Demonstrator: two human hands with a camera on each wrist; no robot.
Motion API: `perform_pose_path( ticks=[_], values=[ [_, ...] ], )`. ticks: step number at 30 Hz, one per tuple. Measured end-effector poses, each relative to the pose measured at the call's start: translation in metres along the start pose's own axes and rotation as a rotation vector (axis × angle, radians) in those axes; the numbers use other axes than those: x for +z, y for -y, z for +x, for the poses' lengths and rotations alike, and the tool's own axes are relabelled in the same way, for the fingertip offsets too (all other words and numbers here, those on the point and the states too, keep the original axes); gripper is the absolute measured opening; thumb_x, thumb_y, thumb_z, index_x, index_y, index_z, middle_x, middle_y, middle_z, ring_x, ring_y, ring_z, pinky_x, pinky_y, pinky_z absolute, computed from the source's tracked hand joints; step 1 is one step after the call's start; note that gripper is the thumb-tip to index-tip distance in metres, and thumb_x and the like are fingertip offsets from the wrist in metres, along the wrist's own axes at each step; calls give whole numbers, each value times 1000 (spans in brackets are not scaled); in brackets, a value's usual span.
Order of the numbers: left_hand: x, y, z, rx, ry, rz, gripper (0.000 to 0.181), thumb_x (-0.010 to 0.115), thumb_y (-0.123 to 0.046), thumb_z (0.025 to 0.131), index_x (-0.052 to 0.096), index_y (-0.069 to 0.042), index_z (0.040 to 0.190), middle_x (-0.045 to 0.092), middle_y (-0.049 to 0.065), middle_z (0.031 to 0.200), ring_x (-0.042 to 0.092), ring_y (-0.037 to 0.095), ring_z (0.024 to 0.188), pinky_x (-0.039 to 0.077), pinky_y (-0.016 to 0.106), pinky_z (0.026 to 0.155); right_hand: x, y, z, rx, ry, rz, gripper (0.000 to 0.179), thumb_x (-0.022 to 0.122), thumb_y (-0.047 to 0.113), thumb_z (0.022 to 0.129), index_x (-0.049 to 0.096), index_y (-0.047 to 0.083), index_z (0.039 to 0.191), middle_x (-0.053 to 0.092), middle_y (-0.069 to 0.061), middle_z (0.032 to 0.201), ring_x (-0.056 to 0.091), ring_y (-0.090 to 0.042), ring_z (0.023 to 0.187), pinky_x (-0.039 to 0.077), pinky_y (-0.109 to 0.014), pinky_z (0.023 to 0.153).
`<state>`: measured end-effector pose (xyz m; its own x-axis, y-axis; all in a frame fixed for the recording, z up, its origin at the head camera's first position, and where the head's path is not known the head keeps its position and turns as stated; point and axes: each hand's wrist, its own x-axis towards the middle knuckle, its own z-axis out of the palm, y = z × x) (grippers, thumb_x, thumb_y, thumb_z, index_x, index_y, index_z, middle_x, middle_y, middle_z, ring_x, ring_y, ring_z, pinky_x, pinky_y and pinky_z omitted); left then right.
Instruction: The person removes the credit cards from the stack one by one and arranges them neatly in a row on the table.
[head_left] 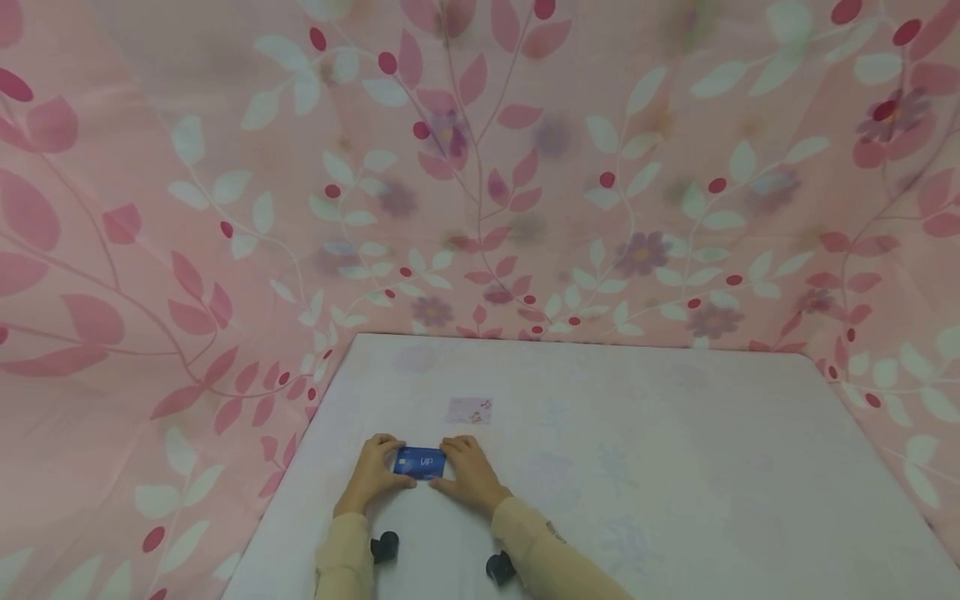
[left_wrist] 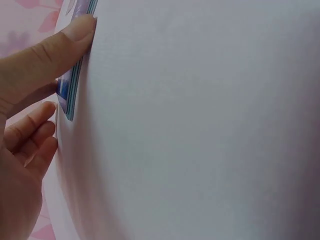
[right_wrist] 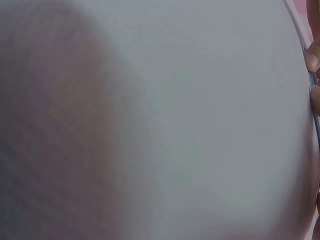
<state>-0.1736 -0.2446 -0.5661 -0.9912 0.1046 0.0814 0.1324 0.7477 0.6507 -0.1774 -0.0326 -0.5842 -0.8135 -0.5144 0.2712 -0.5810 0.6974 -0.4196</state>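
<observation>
A small stack of cards (left_wrist: 70, 92) with a blue "VIP" card (head_left: 420, 463) on top is at the white table's surface. My left hand (head_left: 377, 471) holds its left end, the thumb (left_wrist: 77, 37) on the near edge and the index finger toward the far side. The other left fingers are loosely bent beside the stack. From the right, my right hand (head_left: 471, 475) holds the opposite end between thumb and fingers. Only fingertips and a thin strip of the stack's edge (right_wrist: 314, 79) show in the right wrist view. Just beyond lies a pale card with a floral print (head_left: 470, 411).
The white tabletop (head_left: 697, 467) stretches to the right and back. Pink curtains with leaf prints (head_left: 480, 167) enclose the back and both sides. Dark rounded devices (head_left: 386, 547) sit at both wrists, under beige sleeves (head_left: 345, 558).
</observation>
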Motion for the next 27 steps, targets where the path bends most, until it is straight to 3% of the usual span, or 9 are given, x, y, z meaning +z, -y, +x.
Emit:
perform_pose_path(
  ticks=[6, 17, 27],
  values=[
    [-2, -1, 2, -18, 14, 10, 64, 91, -15, 51, 66, 4, 107, 52, 19, 110, 47, 40, 109, 39, 55, 98, 0, 4, 5, 3, -9, -1, 54, 73, 41, 78, 62, 4, 117, 59, -7, 124, 49, -22, 114, 38, -33, 103],
    [0, 2, 2, -25, 7, -6, 61, 91, -14, 50, 67, 3, 104, 53, 19, 109, 47, 40, 107, 39, 56, 98, -2, 11, 10, 110, 69, 79, 49, 78, 33, 75, 57, 5, 109, 55, -10, 125, 46, -26, 117, 37, -36, 104],
    [1, 0, 1, -20, -12, -16, 63, 91, -13, 49, 65, 2, 104, 54, 20, 109, 48, 41, 107, 39, 56, 98, -5, 11, 9, 136, 45, 152, 52, 81, 28, 72, 53, 4, 108, 51, -10, 123, 44, -27, 115, 37, -38, 103]
  ],
)
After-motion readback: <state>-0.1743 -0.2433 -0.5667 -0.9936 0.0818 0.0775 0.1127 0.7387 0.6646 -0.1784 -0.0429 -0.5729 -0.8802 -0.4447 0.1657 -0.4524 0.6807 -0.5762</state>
